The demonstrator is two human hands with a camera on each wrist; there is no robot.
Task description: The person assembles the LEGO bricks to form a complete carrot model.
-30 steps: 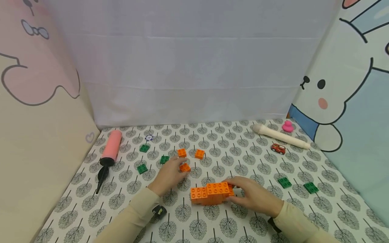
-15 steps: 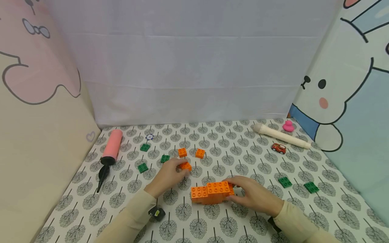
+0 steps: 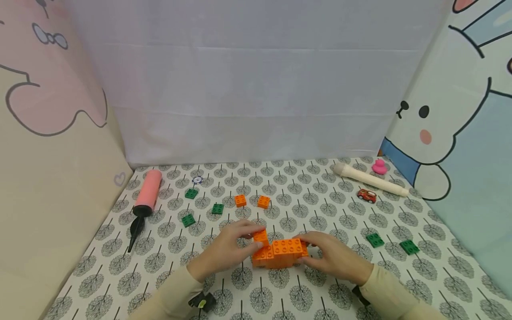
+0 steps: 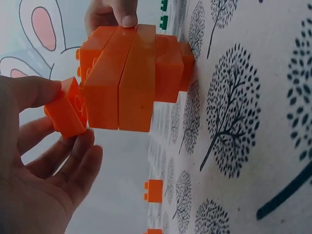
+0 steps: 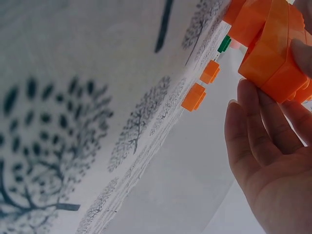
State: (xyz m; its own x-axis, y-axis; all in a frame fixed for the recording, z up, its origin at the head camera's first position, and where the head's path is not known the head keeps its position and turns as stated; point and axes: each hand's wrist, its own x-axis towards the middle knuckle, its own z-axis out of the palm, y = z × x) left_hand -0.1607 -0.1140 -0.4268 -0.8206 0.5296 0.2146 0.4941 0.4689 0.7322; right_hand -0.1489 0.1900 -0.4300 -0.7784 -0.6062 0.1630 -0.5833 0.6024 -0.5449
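Note:
My left hand (image 3: pixel 226 248) pinches a small orange toy brick (image 3: pixel 261 237) just above the left end of a stepped orange brick structure (image 3: pixel 285 254). In the left wrist view that small brick (image 4: pixel 68 109) is tilted, its hollow underside facing the structure's studs; whether they touch I cannot tell. At the opposite end, my right hand (image 3: pixel 334 258) grips the structure between thumb and fingers. The right wrist view shows the fingers of my right hand (image 5: pixel 273 146) under the structure (image 5: pixel 273 53), partly cut off by the frame edge.
Two loose orange bricks, a left one (image 3: pixel 240 201) and a right one (image 3: pixel 263 202), lie beyond my hands. Several green bricks lie about, including one at left (image 3: pixel 188 220) and one at right (image 3: pixel 374 240). A pink pump (image 3: pixel 148 191), white microphone-like stick (image 3: pixel 370 179), red toy car (image 3: pixel 366 195) and pink duck (image 3: pixel 379 166) sit farther out.
My left hand has picked up the small orange brick from the table and brought it toward me and rightward, over the structure. The right hand and structure have stayed in place.

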